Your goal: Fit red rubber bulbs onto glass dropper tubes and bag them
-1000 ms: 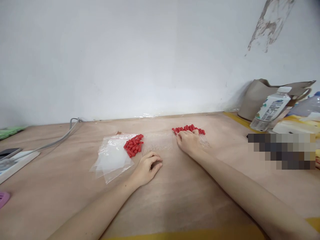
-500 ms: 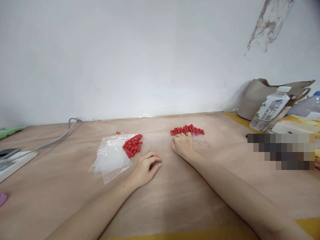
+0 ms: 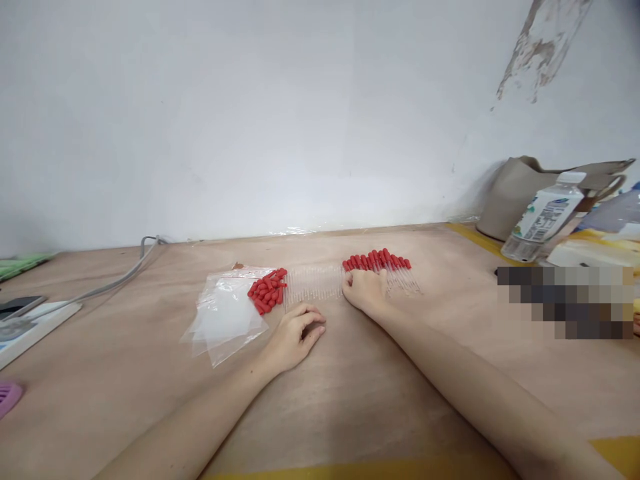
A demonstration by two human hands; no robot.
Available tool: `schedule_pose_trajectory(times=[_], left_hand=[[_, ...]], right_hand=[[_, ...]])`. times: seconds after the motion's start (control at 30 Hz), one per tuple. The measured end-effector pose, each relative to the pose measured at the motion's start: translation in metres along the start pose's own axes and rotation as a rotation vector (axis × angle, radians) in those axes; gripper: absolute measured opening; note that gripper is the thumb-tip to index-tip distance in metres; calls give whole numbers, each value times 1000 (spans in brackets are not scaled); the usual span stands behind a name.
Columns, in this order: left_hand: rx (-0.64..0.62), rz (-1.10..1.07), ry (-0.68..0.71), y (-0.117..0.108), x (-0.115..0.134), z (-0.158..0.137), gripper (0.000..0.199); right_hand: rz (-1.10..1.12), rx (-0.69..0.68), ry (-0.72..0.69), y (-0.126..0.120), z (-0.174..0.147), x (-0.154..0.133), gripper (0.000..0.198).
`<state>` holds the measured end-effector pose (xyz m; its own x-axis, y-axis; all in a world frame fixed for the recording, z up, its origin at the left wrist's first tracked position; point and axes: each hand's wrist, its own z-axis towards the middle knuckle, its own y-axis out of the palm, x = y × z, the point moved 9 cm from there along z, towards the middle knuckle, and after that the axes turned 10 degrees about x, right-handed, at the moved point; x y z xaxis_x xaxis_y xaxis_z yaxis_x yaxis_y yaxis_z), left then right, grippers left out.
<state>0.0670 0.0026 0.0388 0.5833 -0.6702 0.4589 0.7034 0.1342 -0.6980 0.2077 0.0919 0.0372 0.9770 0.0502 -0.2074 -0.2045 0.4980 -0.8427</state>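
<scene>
My right hand (image 3: 366, 290) is curled down over the table where a row of clear thin tubes (image 3: 315, 283) meets a row of red-capped tubes (image 3: 403, 277). Its fingertips are bent inward, and I cannot make out what they hold. Red rubber bulbs (image 3: 377, 259) top the tubes just behind this hand. My left hand (image 3: 295, 337) rests on the table in front of the bare tubes, thumb and fingers apart, with nothing in it. A pile of loose red rubber bulbs (image 3: 267, 291) lies just behind and left of it, beside clear zip bags (image 3: 225, 317).
A plastic bottle (image 3: 545, 217) and a grey-beige bag (image 3: 505, 200) stand at the right, by the wall. Grey cable (image 3: 115, 283) runs across the left side to a white object (image 3: 43, 330). A pink item (image 3: 9, 398) lies at the left edge.
My right hand's fingers have drawn in slightly, nearer to me and off the red bulbs. The left hand stays in place. The whole view has shifted slightly.
</scene>
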Motion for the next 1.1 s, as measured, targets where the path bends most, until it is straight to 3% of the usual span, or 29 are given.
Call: schedule_pose_trajectory(times=[0.23,0.37,0.57,0.63,0.7,0.87,0.97,1.1], left_hand=[[-13,5,1,0,3,0,15],[44,63,9,-2,4,0,14],[231,396,29,-47,-27,24,15],[161,481,51,-59,-43,41,18],[-57,517,89,-54,-60,56,23],[-344,481,59,-45,-87,75,20],[-405,436,33,-40,-92,76,16],[-393,377,-22,-46,-98,75,12]], right_hand=[[130,-137,-44,-19,-25,14,15],[204,-100,-58,-28,-40,26,14],[221,-88,-48,-18,-54,30,19],[200,-114,-61,-17,-56,28,18],[170,-120,-88,-19,-57,24,18],[160,-109,-121,-22,-60,21,18],[167,-104,-113,-21,-60,22,18],[172,-84,-117,-22,-60,21,19]])
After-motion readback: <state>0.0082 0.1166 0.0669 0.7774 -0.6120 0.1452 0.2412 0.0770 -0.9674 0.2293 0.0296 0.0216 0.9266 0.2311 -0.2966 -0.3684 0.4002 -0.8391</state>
